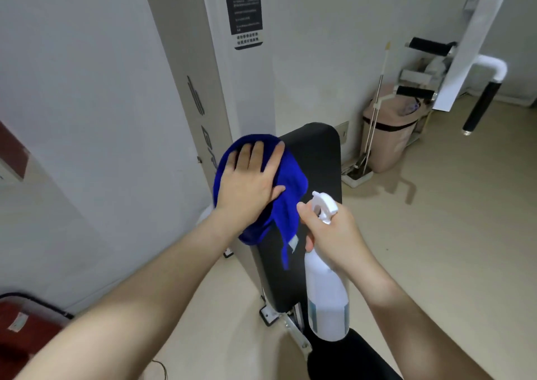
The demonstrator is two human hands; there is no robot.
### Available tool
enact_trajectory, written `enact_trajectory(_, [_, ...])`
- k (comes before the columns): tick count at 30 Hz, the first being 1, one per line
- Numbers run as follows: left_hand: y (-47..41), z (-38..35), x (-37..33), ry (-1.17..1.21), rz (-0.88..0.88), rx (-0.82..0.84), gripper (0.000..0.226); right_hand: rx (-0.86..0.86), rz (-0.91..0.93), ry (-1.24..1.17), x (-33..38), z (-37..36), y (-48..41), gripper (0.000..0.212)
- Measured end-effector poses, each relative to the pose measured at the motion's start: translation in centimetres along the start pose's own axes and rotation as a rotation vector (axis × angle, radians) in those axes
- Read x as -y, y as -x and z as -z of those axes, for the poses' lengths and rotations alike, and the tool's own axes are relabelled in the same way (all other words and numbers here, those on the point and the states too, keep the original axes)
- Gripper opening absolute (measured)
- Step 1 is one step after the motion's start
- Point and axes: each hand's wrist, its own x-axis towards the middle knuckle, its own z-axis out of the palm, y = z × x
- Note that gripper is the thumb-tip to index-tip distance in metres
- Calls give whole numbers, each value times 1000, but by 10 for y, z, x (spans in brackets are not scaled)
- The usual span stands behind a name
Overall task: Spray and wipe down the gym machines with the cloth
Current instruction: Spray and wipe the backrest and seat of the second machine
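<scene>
A black padded backrest [315, 161] of a gym machine stands upright in the middle of the view. A blue cloth [286, 193] is draped over its upper left edge. My left hand [251, 182] lies flat on the cloth with straight fingers, pressing it against the pad. My right hand [334, 237] grips the neck of a white spray bottle [327, 295], just right of the cloth, with the nozzle pointing left toward the pad. The bottle hangs in front of the lower part of the pad.
The machine's white column [209, 68] with a black label rises behind the pad. A beige bin [386, 138] and a mop handle [374, 109] stand at the back right. White machine arms with black grips [482, 103] hang at right. A red seat [26, 333] sits at lower left.
</scene>
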Motion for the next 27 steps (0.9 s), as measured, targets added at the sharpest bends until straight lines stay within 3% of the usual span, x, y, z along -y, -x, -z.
enact_trajectory(5, [-61, 5, -17, -126, -39, 81, 63, -3, -8, -10, -6, 14, -24, 37])
enact_trajectory(8, [-69, 7, -21, -135, -52, 48, 58, -35, -14, -51, -7, 22, -39, 42])
enact_trajectory(12, [-30, 6, 0, 76, 44, 28, 60, -113, -90, -88, -10, 39, -61, 42])
enact_trajectory(18, [23, 2, 20, 404, 299, 111, 60, -130, -38, -17, -5, 52, -83, 45])
enact_trajectory(23, [-6, 1, 5, 259, 223, -27, 53, -145, -8, 6, -10, 58, -95, 45])
enact_trajectory(27, [-54, -2, -28, -33, 91, 49, 53, -139, 25, 50, -17, 65, -98, 42])
